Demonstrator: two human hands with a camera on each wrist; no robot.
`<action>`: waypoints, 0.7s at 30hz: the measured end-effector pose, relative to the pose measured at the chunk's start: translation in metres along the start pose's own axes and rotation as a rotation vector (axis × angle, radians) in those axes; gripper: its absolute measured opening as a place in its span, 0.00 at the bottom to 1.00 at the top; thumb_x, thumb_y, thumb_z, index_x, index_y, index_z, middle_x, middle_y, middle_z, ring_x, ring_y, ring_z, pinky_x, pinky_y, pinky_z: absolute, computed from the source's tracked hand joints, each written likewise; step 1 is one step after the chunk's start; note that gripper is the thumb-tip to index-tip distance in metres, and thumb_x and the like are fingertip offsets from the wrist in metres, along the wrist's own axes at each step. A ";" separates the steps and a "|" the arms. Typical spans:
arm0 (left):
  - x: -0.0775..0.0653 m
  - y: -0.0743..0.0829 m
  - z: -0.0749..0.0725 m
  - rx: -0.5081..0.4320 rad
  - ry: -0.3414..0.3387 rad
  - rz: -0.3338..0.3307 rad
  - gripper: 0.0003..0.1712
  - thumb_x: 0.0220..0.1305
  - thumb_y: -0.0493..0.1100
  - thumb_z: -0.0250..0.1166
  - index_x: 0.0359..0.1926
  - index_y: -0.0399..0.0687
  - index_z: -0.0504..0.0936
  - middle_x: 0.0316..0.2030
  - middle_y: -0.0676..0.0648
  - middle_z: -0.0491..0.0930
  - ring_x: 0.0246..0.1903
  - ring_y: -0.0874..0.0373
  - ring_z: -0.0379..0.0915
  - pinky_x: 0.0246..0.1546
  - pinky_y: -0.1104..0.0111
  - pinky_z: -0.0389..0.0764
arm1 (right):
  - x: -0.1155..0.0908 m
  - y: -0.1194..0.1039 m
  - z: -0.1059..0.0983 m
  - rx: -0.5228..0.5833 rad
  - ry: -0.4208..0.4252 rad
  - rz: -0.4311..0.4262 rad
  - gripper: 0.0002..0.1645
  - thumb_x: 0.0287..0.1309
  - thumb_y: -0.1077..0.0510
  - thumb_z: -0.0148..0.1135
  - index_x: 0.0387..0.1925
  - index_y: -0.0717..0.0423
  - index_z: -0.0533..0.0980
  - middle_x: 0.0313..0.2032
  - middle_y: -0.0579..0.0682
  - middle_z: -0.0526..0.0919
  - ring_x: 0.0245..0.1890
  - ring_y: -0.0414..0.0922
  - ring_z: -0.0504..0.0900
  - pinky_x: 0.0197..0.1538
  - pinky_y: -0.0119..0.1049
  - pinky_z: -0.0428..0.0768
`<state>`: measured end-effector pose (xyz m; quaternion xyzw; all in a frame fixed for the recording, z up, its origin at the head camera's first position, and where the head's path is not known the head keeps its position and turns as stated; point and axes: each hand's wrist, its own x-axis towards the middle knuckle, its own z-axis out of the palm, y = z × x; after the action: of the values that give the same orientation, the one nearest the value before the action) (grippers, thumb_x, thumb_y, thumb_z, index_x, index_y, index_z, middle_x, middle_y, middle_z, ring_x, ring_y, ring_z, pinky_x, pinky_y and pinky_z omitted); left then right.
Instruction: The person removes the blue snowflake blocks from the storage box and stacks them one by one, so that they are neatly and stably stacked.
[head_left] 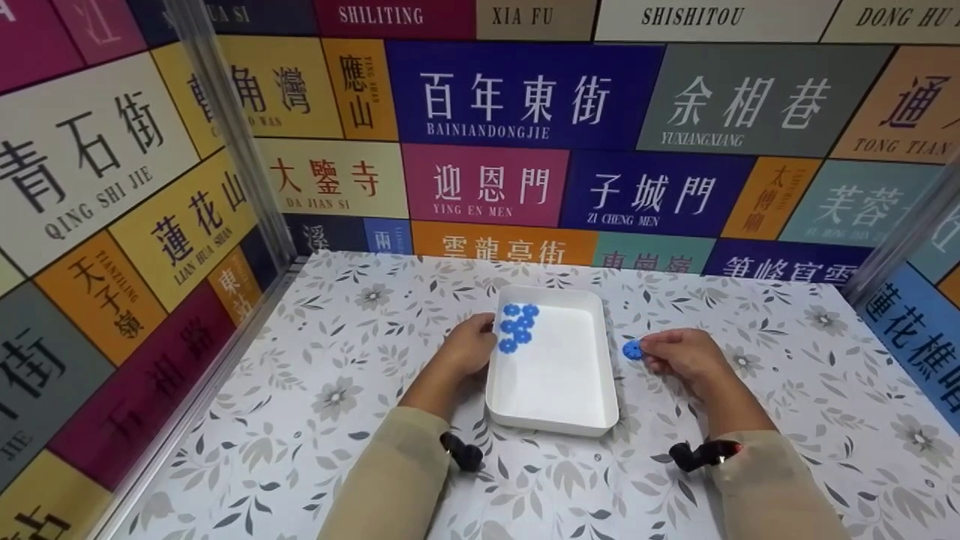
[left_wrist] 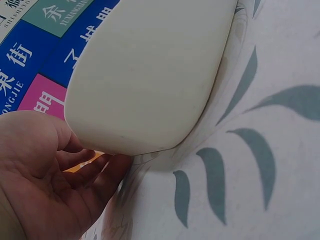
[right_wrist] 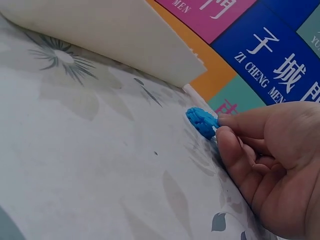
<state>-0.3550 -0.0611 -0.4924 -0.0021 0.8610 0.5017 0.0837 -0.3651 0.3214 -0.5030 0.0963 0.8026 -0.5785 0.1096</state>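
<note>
A shallow white tray (head_left: pixel 559 367) lies on the table in front of me. Several blue flower-shaped plastic pieces (head_left: pixel 517 327) lie together along its upper left inside. My left hand (head_left: pixel 474 346) holds the tray by its left side; the left wrist view has the thumb and curled fingers (left_wrist: pixel 95 177) at the tray's edge. To the right of the tray, my right hand (head_left: pixel 686 356) pinches one blue flower-shaped piece (head_left: pixel 633 349) between thumb and forefinger. In the right wrist view that piece (right_wrist: pixel 201 122) sticks out past the fingertips, close over the table.
A white tablecloth (head_left: pixel 360 337) with grey leaves and flowers covers the table. Colourful panels (head_left: pixel 525 94) with Chinese lettering stand behind it and at both sides. Clear upright corner strips (head_left: pixel 244 135) join the panels.
</note>
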 end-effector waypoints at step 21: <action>0.000 -0.002 -0.001 -0.008 -0.003 0.019 0.30 0.79 0.43 0.52 0.79 0.47 0.70 0.75 0.40 0.74 0.77 0.42 0.67 0.83 0.47 0.63 | 0.002 -0.001 0.002 0.082 0.039 -0.005 0.22 0.68 0.54 0.73 0.58 0.61 0.83 0.30 0.41 0.88 0.27 0.36 0.83 0.33 0.28 0.85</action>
<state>-0.3546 -0.0630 -0.4937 0.0063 0.8588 0.5060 0.0801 -0.3674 0.3190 -0.5030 0.1101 0.7805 -0.6090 0.0884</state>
